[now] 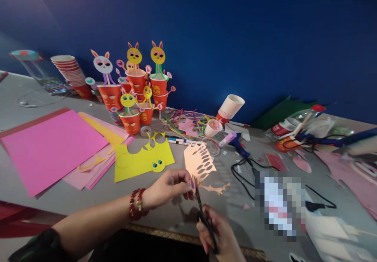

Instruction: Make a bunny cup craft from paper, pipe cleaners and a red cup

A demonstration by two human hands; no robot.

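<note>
Between the thumb and fingers of my left hand (pixel 173 185) is a small peach paper ear (pixel 193 185) with a purple middle. My right hand (pixel 216 228) grips black-handled scissors (pixel 203 211), whose blades reach up to the edge of that piece. Just beyond lies a peach paper sheet (pixel 191 162) with several leaf-shaped holes, and a thin peach offcut (pixel 216 189) trails to its right. Left of it rests a yellow sheet (pixel 132 169) with round cutouts, and a yellow paper face (pixel 158 165) lies on its lower right part.
Red paper cups with paper rabbit figures (pixel 131 122) stand at the back left. Pink sheets (pixel 53 148) lie at the left. Behind the peach sheet are markers (pixel 185 141), a white cup (pixel 212 128) and stacked cups (pixel 231 107). A blue glue gun (pixel 240 146) with black cable lies right.
</note>
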